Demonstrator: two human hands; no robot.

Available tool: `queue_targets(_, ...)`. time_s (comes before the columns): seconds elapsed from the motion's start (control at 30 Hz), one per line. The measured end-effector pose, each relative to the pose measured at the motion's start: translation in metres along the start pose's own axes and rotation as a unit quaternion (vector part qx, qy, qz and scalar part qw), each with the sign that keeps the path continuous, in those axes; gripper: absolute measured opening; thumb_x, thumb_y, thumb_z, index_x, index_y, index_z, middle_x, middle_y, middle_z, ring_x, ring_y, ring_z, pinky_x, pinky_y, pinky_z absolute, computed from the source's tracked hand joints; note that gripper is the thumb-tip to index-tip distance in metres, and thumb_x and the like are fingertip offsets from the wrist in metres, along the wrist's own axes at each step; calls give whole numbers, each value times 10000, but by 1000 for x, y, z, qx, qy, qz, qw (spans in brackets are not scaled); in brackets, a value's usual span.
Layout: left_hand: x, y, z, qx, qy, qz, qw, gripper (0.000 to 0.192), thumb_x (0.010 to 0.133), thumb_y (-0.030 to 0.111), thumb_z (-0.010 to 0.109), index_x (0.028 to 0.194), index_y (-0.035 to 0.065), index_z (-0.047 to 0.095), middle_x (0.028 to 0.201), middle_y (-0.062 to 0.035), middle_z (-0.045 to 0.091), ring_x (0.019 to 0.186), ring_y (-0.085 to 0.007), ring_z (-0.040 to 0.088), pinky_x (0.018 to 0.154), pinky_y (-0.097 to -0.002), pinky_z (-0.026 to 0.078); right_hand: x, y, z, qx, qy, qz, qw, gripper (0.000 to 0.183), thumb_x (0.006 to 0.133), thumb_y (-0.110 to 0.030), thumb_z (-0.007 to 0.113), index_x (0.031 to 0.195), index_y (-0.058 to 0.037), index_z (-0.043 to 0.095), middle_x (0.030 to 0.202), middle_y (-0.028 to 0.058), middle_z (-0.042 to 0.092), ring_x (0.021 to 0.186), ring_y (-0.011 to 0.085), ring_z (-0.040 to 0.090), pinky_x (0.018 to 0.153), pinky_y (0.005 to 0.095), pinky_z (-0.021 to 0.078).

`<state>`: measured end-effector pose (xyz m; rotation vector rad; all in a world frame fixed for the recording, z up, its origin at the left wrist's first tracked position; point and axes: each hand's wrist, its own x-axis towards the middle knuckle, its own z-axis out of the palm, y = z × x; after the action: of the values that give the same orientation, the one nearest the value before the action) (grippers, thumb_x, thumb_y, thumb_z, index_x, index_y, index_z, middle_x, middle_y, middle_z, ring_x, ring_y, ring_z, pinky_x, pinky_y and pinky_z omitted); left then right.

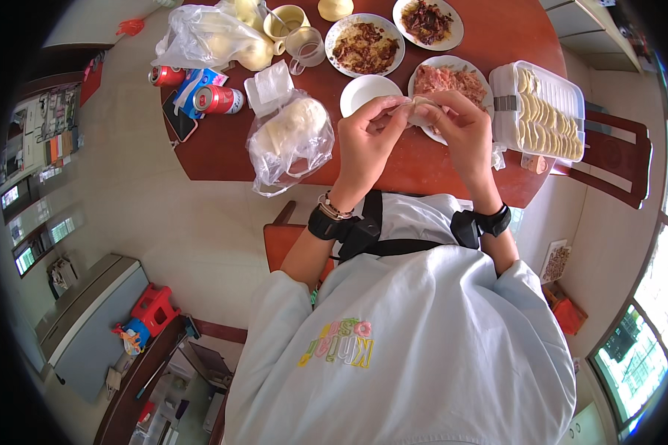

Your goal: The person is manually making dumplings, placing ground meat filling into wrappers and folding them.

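Both my hands meet above the table, pinching the edges of a pale dumpling wrapper [419,105]. My left hand [368,139] holds its left side and my right hand [463,133] its right side. What lies inside the wrapper is hidden by my fingers. Behind my right hand is a plate of raw minced meat [445,78]. A white bowl [367,92] stands just beyond my left hand. To the right, a clear plastic container [551,111] holds rows of dumplings. On the left, a clear plastic bag [290,133] holds pale dough.
Two plates with dark food remains [366,45] [427,22] stand at the back. A glass mug [305,49], a yellow mug [287,23], a white plastic bag [206,39], drink cans [218,99], a tissue pack [197,89] and a phone [178,119] are at left. A wooden chair [618,158] stands at right.
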<state>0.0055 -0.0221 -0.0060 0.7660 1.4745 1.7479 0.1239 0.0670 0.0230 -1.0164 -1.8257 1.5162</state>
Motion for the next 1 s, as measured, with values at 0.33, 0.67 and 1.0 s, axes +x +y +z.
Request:
queue_targets(0.33,2,9,4,-71,-6,-43,997,181,901,75,587,1002,-70,626,889,-66,658,791,-81,616,705,-229,552,0,0,3,-57,40,-82,994,118,817,-40,648,922,0,684,778,33,633,701,83,533,654,221,439)
queue_targets(0.67,4,9,-2,-30,-63,-75,995,251,909,71,573,1120,-41,493,973,-132,658,877,-127,640,744,-254,554,11,1,-10,-153,-24,-142,978,139,750,-54,694,883,-13,696,814,81,662,758,169,588,708,275,472)
queue_targets(1.0,6,1,10,-119,-93,-134,979,303,877,49,610,1141,-56,506,965,-137,654,847,-126,633,774,-253,555,11,6,-25,95,21,12,995,190,891,-115,600,1006,25,657,852,47,668,784,118,586,718,265,478)
